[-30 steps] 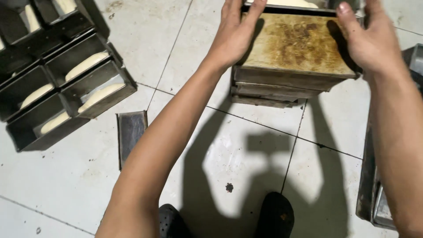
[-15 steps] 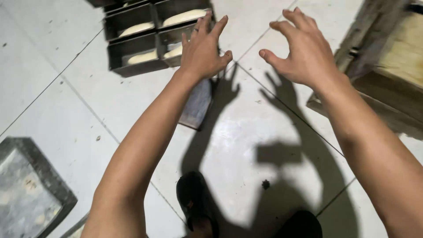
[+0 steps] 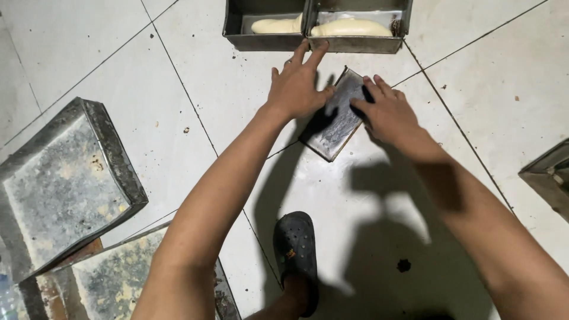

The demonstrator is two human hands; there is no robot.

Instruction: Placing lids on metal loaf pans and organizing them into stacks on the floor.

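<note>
A flat dark metal tin lid [image 3: 336, 118] lies on the white tiled floor. My left hand [image 3: 296, 86] rests at the lid's left edge, fingers spread and pointing toward the loaf tins. My right hand [image 3: 385, 109] touches the lid's right edge with its fingertips on the metal. Neither hand has lifted it. Just beyond the hands stand two dark loaf tins [image 3: 317, 40] side by side, each holding a pale length of dough [image 3: 349, 26].
Large worn baking trays [image 3: 65, 178] lie stacked at the left, with another tray [image 3: 118, 278] below them. A metal tray corner [image 3: 548, 175] shows at the right edge. My dark clog [image 3: 294, 249] stands on the tiles at the bottom centre.
My hands left the stack of tins at the right, swung left with fingers open and came down onto the flat lid on the floor.
</note>
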